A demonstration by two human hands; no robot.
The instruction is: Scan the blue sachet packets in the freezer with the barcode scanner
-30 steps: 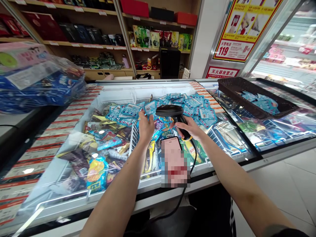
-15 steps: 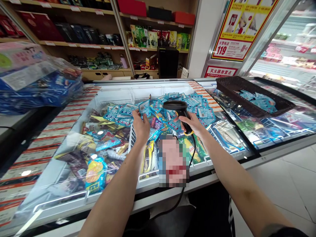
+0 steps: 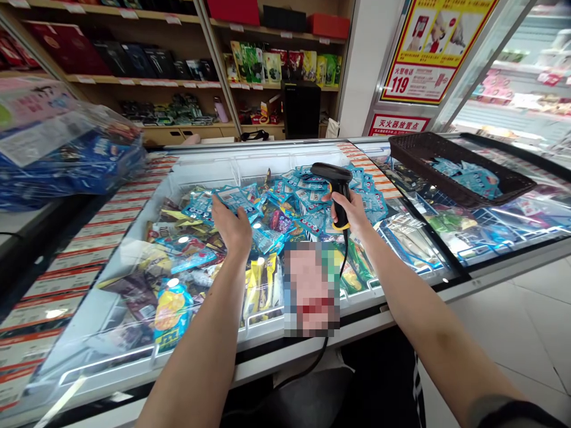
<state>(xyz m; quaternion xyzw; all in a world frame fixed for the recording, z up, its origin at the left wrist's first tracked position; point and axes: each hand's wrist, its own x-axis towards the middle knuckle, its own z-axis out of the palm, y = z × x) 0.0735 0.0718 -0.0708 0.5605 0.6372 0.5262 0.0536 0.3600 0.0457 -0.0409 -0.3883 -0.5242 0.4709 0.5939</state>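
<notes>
In the head view my left hand [image 3: 232, 229] is over the left part of a heap of small blue packets [image 3: 200, 205]. Its thumb stands apart from the fingers, and a blue packet lies right beyond the fingertips. My right hand [image 3: 350, 211] is wrapped round the handle of a black barcode scanner [image 3: 331, 172] with yellow trim. The scanner's head is above the blue packets at the right, and its cable [image 3: 344, 255] hangs down toward the front edge. Beneath both hands are a chest freezer's mixed wrapped packets.
A brown basket [image 3: 404, 156] with several blue packets stands on the freezer's right side. Plastic-wrapped blue packages [image 3: 75, 160] sit at the left. Price labels [image 3: 96, 257] line the glass. A blurred-out object [image 3: 312, 291] lies at the front rim. Shelves [image 3: 147, 80] stand behind.
My left hand has moved left with a blue packet and now has its fingers apart over the left packets. The scanner in my right hand has risen slightly and shifted right.
</notes>
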